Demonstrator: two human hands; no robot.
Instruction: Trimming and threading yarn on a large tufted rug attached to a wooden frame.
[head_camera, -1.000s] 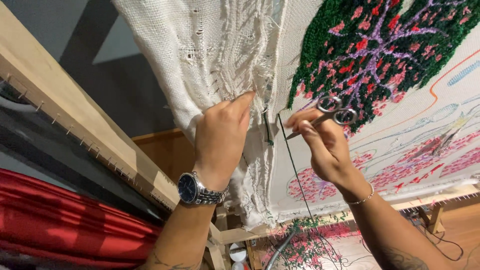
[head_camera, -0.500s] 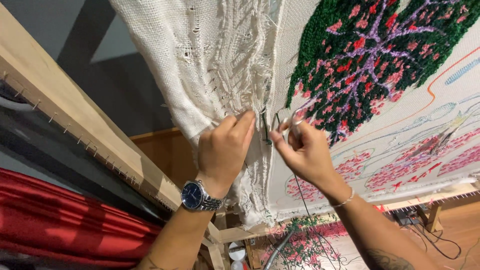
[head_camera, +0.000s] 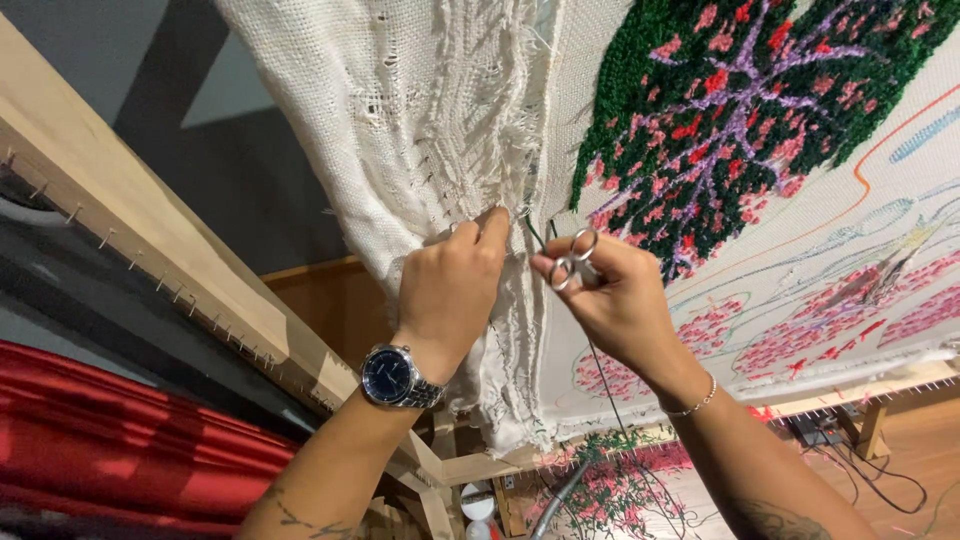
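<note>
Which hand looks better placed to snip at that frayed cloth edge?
Probably the right hand: it holds the scissors beside the frayed edge. The left hand is busy pinching the cloth there.

Cream loosely woven cloth (head_camera: 420, 130) is hanging left of a canvas (head_camera: 800, 250) showing green, pink, red and purple tufting, while red fabric (head_camera: 110, 440) is glowing near left beside pale wood (head_camera: 150, 250).

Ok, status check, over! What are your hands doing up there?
Left hand pinching frayed white cloth. Right hand gripping small scissors, dark thread hanging below. Nothing blocking, over.
</note>
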